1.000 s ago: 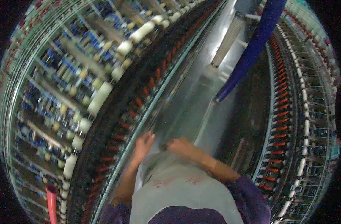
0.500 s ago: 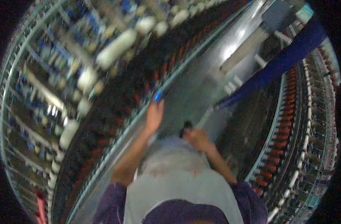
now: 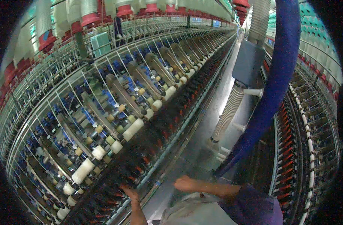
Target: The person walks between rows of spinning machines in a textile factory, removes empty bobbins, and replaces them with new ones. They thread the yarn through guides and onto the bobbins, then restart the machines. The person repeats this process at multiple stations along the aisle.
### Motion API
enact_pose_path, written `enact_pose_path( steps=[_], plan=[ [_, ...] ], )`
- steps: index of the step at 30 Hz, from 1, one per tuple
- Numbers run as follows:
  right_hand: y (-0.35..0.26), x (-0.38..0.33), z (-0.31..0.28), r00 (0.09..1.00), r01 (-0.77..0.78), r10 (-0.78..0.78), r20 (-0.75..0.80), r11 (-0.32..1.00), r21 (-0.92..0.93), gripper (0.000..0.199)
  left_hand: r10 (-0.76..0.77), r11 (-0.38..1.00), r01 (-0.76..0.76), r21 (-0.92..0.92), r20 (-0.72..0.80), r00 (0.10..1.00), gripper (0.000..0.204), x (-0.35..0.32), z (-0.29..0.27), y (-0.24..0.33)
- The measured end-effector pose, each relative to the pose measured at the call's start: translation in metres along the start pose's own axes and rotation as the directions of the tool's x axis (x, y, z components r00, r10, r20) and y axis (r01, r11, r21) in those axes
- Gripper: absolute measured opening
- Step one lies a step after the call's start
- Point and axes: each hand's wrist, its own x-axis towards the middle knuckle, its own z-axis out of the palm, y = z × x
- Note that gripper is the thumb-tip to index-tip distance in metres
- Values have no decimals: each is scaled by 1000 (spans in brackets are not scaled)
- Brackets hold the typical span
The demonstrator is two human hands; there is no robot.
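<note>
A long spinning frame [image 3: 122,93] sweeps from eight o'clock to one; a blue hose [image 3: 284,71] hangs at two. At seven, the left hand [image 3: 130,192] reaches toward its edge, finger spread unclear; at six, the right hand [image 3: 184,183] curls, contents hidden. Slim orange-red bobbins [image 3: 146,160] line up just beyond the left. The pale apron's [image 3: 201,213] reddish marks are illegible.

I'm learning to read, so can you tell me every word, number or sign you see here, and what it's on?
None: I can't read any word, number or sign here.
Apron: faint reddish marks, too blurred to read.
Grey box: no writing that I can make out.
Far end of the aisle: too small to tell if anything is written there.
</note>
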Motion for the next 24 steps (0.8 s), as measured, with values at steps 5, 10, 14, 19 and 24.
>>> enact_pose_path(
  steps=[5,10,14,19,24],
  plan=[
    [-16,17,-44,976,32,-45,212,997,66,27,314,839,-209,502,-133,940,33,-21,41,169],
    [-53,43,-91,999,43,-52,2,850,524,52,97,990,-92,108,-37,995,18,-62,100,325],
    [-83,75,-85,944,329,-247,-220,778,535,31,-377,882,389,-266,94,921,20,-62,125,347],
    [-88,77,-49,936,344,-321,-142,922,180,18,-587,661,610,-437,205,783,27,-69,118,317],
    [-107,69,-50,901,242,-92,-425,917,316,18,-623,579,683,-446,298,723,29,-74,96,299]
  ],
)
